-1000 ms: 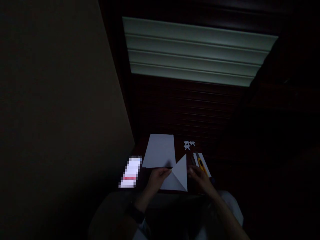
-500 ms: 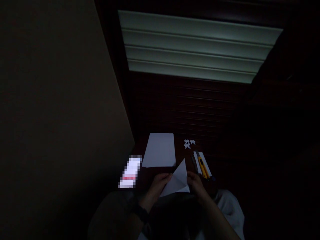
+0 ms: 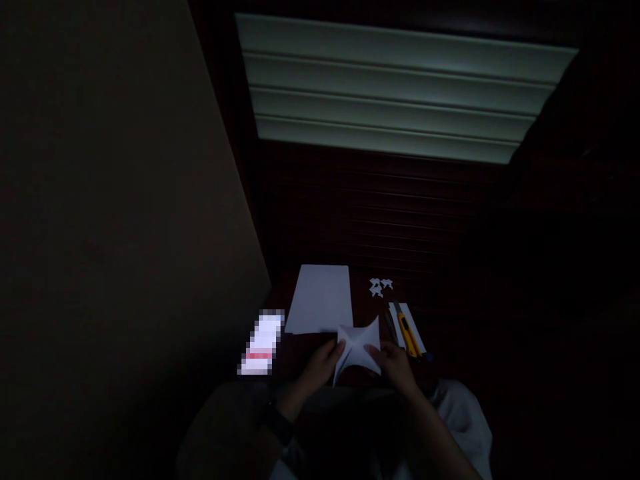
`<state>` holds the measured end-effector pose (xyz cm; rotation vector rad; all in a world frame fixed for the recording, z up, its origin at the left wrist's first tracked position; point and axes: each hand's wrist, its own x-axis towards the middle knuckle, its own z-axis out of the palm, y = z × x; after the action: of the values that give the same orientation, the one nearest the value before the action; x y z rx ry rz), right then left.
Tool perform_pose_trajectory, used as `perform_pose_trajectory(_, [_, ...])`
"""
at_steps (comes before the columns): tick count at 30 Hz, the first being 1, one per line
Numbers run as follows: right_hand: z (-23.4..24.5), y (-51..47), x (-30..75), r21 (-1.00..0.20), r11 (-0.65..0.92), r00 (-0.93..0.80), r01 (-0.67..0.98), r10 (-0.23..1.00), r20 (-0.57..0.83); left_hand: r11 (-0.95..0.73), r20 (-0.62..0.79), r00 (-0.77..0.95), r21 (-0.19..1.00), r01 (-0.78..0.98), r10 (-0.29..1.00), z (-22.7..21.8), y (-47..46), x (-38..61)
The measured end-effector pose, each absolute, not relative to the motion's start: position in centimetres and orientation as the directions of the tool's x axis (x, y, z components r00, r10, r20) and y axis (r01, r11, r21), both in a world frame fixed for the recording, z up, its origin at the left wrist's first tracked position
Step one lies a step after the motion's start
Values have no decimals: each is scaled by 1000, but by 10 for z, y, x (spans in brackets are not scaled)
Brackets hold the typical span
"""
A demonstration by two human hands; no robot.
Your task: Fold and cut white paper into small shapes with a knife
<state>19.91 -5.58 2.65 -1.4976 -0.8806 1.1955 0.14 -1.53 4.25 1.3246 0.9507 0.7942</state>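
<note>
A creased sheet of white paper (image 3: 358, 341) is held between my two hands, its corners pointing outward and its middle pinched into folds. My left hand (image 3: 324, 360) grips its left edge, thumb on top. On the right edge my right hand (image 3: 393, 363) is closed, with the thumb pressed onto the paper's face. Fingers under the paper are hidden. Just right of that hand lies a yellow utility knife (image 3: 409, 333) on a white paper strip (image 3: 415, 325). A stack of white paper (image 3: 323, 300) lies behind my left hand.
Several small folded paper pieces (image 3: 376, 287) sit at the table's back right. A blurred-out, lit phone-like screen (image 3: 261, 343) is at the left. A dark, thin object (image 3: 390, 325) lies beside the knife. Behind the table rises a slatted panel (image 3: 390, 93); a wall (image 3: 125, 200) stands left.
The paper has gone from a tall pointed fold to a spread, four-cornered shape with a pinched centre. My right thumb now lies on its face.
</note>
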Motion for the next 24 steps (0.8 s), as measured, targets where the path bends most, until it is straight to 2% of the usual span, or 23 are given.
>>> perform_pose_trajectory(4, [36,-63,211,-970,-214,123,-115,966,-227,266,-233,375,963,-39,897,44,-9,-9])
perform_pose_trajectory(9, [42,-67,217,-962,-236,-29,-135,972,-234,333,-227,494,933,-137,839,47,-9,-14])
perform_pose_trajectory(12, [39,-64,215,-956,-230,-88,-183,972,-217,345,-212,555,927,-146,804,48,-10,-14])
perform_pose_trajectory(16, [31,-59,213,-928,-267,-151,-259,960,-234,353,-215,555,923,-153,803,47,-10,-15])
perform_pose_trajectory(24, [29,-59,216,-916,-347,-258,-199,921,-293,356,-216,602,926,-123,769,43,-7,-20])
